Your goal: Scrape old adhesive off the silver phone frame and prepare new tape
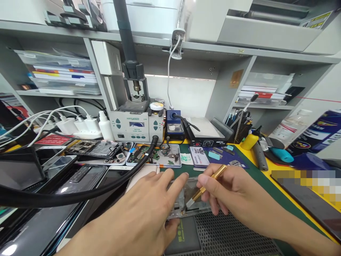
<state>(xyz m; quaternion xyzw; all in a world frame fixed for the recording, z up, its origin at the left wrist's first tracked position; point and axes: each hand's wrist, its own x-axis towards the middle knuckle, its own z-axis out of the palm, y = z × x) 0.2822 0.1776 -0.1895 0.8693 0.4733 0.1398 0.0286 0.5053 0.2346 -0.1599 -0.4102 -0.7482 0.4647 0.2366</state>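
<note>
Cluttered repair bench, green mat [247, 177] as working surface, hot-air station [137, 124] at rear. Opened phone frame [186, 199] lies on the mat directly in front of the station; left hand [141, 217] pressed flat on it, fingers spread. Right hand [234, 195] grips a gold-handled tool [206, 186], its tip touching the frame; parts tray [157, 156] between station and frame.

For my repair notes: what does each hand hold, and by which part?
The right hand pinches a brass-handled tool at mid-handle. The left hand grips nothing; its fingers press the clear phone frame.
</note>
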